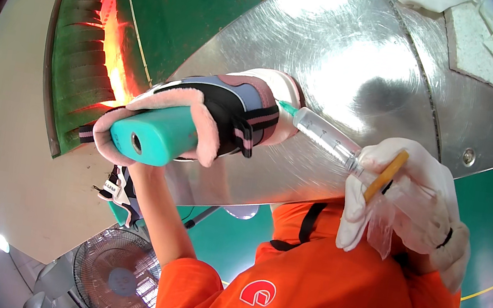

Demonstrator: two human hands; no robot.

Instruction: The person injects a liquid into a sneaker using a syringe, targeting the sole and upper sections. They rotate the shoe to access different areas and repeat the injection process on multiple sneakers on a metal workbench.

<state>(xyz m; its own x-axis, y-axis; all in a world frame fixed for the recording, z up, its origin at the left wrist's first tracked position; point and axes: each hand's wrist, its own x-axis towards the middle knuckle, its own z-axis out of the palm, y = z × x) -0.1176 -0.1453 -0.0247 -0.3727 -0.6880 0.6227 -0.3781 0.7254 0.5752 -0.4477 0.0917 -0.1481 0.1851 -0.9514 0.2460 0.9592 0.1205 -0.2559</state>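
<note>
Turquoise last [163,132]: sat inside the shoe [221,112].
Clear syringe [326,135]: was clamped in the right grip [409,197] — barrel jutted left, green tip [287,107] at the shoe.
Left grip: was hidden — I couldn't tell its state.

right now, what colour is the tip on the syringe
Green: the syringe tip shows in the head view.

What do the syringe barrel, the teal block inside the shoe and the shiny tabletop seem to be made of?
Syringe barrel: probably clear plastic, glossy; see-through, with printed marks.
Teal block: likely hard plastic, smooth satin; even colour and rounded edges, though a painted surface is possible.
Tabletop: bare metal, perhaps stainless steel; silvery glare and fine scratches.
</note>
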